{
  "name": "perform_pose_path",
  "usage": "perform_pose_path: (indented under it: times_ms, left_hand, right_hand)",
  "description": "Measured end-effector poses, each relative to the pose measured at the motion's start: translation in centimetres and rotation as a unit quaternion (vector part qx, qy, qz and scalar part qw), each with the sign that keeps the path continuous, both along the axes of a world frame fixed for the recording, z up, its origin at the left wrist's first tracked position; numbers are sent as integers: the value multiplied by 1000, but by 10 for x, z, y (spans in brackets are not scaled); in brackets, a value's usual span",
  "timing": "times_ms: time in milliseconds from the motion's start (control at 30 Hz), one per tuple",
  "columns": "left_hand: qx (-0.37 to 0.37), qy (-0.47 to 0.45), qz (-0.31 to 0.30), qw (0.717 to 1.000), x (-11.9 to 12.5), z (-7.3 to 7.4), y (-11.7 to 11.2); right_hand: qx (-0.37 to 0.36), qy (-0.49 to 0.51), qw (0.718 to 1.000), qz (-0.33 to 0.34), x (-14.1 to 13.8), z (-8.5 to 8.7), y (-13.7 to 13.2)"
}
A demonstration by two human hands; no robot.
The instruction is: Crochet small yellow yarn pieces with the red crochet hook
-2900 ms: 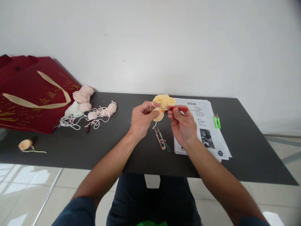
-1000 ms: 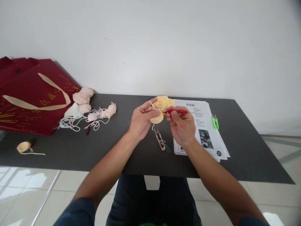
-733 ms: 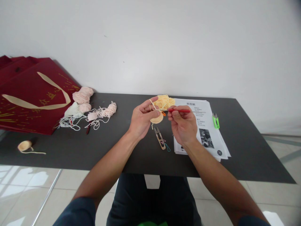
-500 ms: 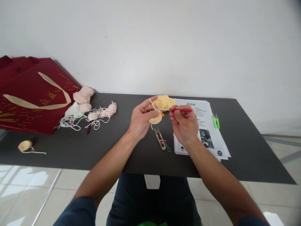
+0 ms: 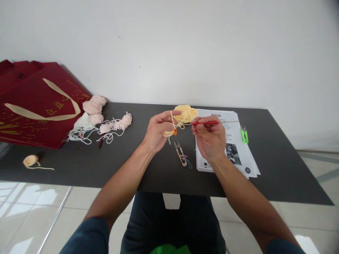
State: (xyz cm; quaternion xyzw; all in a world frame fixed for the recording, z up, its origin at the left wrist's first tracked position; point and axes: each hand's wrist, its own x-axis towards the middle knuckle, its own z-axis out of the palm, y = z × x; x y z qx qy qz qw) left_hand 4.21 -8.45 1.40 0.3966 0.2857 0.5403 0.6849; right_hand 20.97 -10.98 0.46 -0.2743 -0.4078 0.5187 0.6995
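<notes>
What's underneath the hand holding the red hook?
Below the right hand and its red hook lie printed sheets on the dark table. The hand and forearm cover some of the print, so that part cannot be seen.

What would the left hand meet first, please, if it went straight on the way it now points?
Most likely the yellow yarn bundle, ahead of the left hand in the picture; depth is unclear, so the hand might pass above it.
</notes>
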Motion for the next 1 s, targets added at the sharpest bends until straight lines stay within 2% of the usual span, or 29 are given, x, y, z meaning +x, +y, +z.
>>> perform_pose_path:
  times_ms: [200,333,400,633,833,1000]
  left_hand:
    - [-5,-16,-28,999,-2,-1,0]
    - [-13,-18,-9,1000,0,-2,-2]
    - [-10,-4,14,1000,2,-2,-3]
    - [17,41,99,994,10,-7,-4]
    - [40,62,131,989,14,-9,-6]
    - [35,71,136,988,17,-6,-10]
  right_hand:
    - [-44,36,996,62,5,0,2]
    - [-125,97,983,97,4,-2,4]
    - [-142,119,977,104,3,-3,4]
    - [-142,104,983,57,-9,-3,-3]
    - [-142,70,987,41,-17,-3,-9]
    - [-135,62,988,30,-18,-4,-8]
